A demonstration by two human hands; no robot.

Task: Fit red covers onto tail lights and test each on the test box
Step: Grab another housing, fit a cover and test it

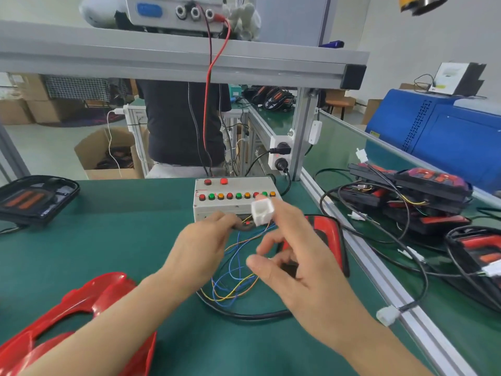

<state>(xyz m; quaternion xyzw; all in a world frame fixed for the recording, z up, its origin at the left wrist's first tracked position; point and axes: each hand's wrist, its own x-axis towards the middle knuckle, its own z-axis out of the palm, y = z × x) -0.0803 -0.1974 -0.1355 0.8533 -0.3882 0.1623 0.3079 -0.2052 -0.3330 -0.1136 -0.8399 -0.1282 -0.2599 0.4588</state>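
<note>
Cardboard box [108, 156] on floor holds dark tail lights [115, 158].

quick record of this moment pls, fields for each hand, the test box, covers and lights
left hand: fingers at the test box's front edge, on a dark cable end
right hand: holds a white connector in front of the box
test box: row of red, green and orange buttons
red cover: lies loose at near left
tail light: red cover on, behind right hand
</note>
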